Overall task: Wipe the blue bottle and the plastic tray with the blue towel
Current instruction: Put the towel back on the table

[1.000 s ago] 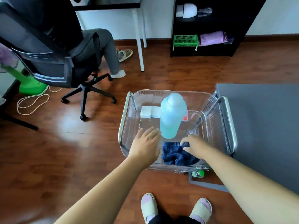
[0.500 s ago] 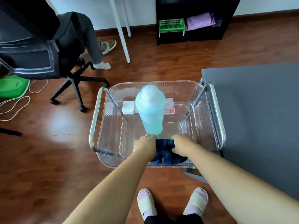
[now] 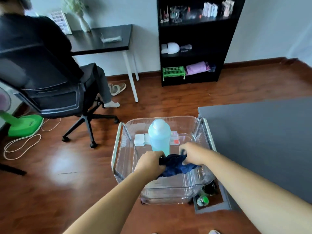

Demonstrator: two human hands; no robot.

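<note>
A pale blue bottle (image 3: 159, 136) stands upright inside a clear plastic tray (image 3: 124, 149) with metal handles on both sides. In front of the bottle, the dark blue towel (image 3: 176, 166) is bunched and raised off the tray's floor. My left hand (image 3: 149, 162) grips the towel's left end and my right hand (image 3: 190, 153) grips its right end. Both hands are inside the tray, just short of the bottle's base. White and red labelled boxes (image 3: 141, 139) lie behind the bottle.
A grey tabletop (image 3: 263, 137) runs along the tray's right side. A person sits in a black office chair (image 3: 55, 92) at the far left, by a black desk (image 3: 104, 41). A black shelf (image 3: 194, 41) stands behind. A green fan base (image 3: 25, 124) and cable lie at left.
Both hands closed on the towel and lifted it off the tray's floor. The camera tilted up, bringing the desk and shelf into view.
</note>
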